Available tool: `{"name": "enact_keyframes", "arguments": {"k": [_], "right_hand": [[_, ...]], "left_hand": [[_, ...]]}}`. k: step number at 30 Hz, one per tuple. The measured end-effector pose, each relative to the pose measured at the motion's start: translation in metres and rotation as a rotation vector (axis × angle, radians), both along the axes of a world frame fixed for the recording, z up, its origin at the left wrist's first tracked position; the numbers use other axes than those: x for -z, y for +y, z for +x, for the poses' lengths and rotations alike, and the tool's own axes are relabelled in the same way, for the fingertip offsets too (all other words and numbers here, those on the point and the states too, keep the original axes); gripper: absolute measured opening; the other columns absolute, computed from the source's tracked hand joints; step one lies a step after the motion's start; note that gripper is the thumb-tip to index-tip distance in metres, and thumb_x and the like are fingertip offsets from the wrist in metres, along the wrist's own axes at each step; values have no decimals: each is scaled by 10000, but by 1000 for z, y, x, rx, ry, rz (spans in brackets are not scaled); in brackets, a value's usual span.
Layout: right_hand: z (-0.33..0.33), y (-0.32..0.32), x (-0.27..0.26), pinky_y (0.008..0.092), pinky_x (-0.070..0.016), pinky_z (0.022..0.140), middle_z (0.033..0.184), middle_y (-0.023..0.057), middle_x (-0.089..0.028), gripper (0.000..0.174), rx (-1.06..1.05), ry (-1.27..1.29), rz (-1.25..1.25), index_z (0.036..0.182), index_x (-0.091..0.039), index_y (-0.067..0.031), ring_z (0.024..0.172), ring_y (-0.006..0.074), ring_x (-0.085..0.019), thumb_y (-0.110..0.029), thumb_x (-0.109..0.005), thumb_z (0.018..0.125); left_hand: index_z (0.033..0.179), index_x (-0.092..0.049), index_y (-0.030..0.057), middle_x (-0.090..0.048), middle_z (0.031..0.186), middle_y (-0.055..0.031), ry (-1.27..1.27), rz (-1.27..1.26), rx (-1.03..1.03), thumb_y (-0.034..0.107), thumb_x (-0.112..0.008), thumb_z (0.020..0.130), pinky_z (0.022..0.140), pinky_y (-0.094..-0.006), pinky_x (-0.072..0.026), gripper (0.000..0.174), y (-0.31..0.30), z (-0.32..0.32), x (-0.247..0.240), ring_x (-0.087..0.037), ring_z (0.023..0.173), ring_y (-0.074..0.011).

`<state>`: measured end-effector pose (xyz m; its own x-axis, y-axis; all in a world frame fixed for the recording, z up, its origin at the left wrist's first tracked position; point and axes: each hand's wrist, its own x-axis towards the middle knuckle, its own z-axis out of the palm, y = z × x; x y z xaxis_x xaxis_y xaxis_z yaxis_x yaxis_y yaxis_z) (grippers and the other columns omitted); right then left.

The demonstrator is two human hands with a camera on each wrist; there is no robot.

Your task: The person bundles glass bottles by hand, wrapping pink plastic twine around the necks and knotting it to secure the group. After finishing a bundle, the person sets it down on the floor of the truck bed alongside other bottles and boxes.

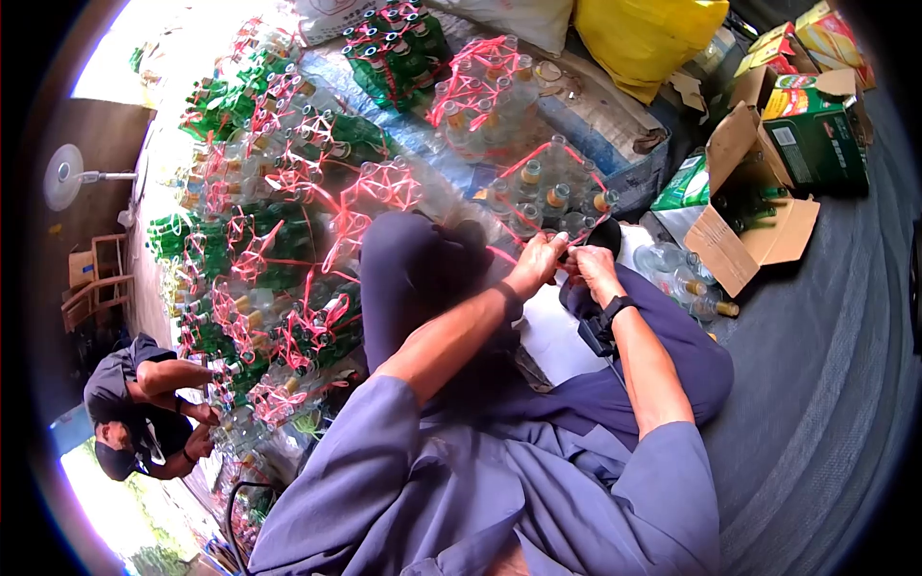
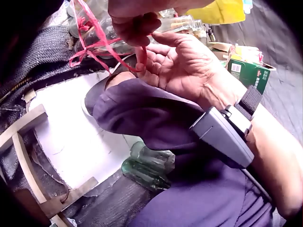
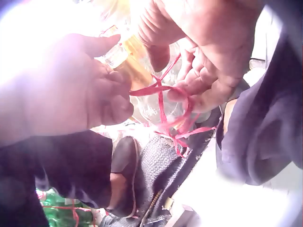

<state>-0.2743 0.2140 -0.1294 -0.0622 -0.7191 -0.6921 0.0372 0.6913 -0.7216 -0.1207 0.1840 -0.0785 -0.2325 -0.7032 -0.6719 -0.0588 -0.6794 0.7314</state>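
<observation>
Clear glass bottles (image 1: 555,173) with gold-coloured necks stand bunched in front of my knees, ringed by red plastic string (image 3: 160,89). At the near side of this bunch, both hands are close together. My left hand (image 1: 538,264) pinches one length of the string. My right hand (image 1: 595,269), with a strapped device at its wrist, holds a looped part of it between thumb and fingers. In the right wrist view, the string stretches between the two hands, and a loose knotted bit hangs below. Part of the left hand's grip is hidden behind its curled fingers.
Many string-tied green and clear bottles (image 1: 259,230) fill the left side. Another person (image 1: 144,403) crouches there, handling bottles. An open carton (image 1: 730,250) and loose clear bottles (image 1: 687,278) lie to the right. A yellow sack (image 1: 648,38) stands behind.
</observation>
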Motion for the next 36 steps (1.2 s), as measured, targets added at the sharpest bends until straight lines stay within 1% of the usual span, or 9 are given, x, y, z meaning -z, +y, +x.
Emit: {"name": "enact_keyframes", "arguments": {"k": [9,16,22,24,25,28,31,32,36], "right_hand": [[8,-13,-17,301,-476,499,704,32,-602,257,119,47,171,828,-598,-71,581,142,-591,-299,-600,948],[15,-14,-15,297,-476,541,715,1,-667,289,-2,46,212,834,-669,-108,629,123,-643,-356,-577,949],[18,1,14,380,-540,674,844,41,-691,319,106,-175,199,943,-674,-99,751,211,-672,-356,-490,987],[21,7,20,322,-493,573,803,26,-680,310,156,-199,163,929,-664,-111,724,183,-675,-356,-482,986],[29,3,-16,267,-365,460,734,16,-648,307,116,-159,182,861,-649,-122,592,137,-603,-345,-472,978],[27,6,-10,245,-237,424,670,12,-608,298,43,-125,156,800,-631,-132,475,99,-463,-328,-475,960],[27,13,-1,253,-226,426,629,10,-562,271,40,-160,194,736,-618,-106,453,91,-369,-277,-508,915],[17,22,24,255,-226,426,605,0,-532,263,-264,-38,-171,708,-612,-90,449,90,-359,-247,-516,896],[14,27,29,271,-212,407,540,-17,-444,206,-295,-21,-256,710,-629,-62,408,97,-314,-182,-562,863]], "left_hand": [[1067,-542,-113,-632,908,-199,18,-45,24,452,-500,968,483,-350,-523,575,2,3,15,-626,607,-250],[977,-635,-81,-657,841,-160,16,-86,81,427,-468,981,499,-362,-522,534,1,6,18,-633,673,-238],[938,-647,-57,-672,834,-140,126,-51,-59,403,-484,984,503,-347,-494,490,2,2,15,-634,668,-227],[931,-641,-50,-669,821,-127,179,11,-42,383,-500,985,507,-336,-485,458,3,5,11,-628,660,-221],[926,-638,-48,-666,814,-124,219,48,-58,379,-512,981,527,-337,-486,448,3,6,10,-621,662,-213],[916,-632,-43,-655,798,-116,191,12,-76,375,-535,973,569,-337,-483,433,4,1,44,-604,670,-196],[813,-600,-6,-583,720,-74,127,-29,-88,380,-564,954,586,-340,-435,412,4,2,30,-540,651,-168],[783,-586,6,-558,698,-60,145,6,-61,384,-567,950,568,-342,-417,414,2,5,21,-519,636,-164],[687,-486,81,-450,575,-30,181,49,-56,391,-562,949,416,-331,-309,413,1,6,23,-426,464,-151]]}}
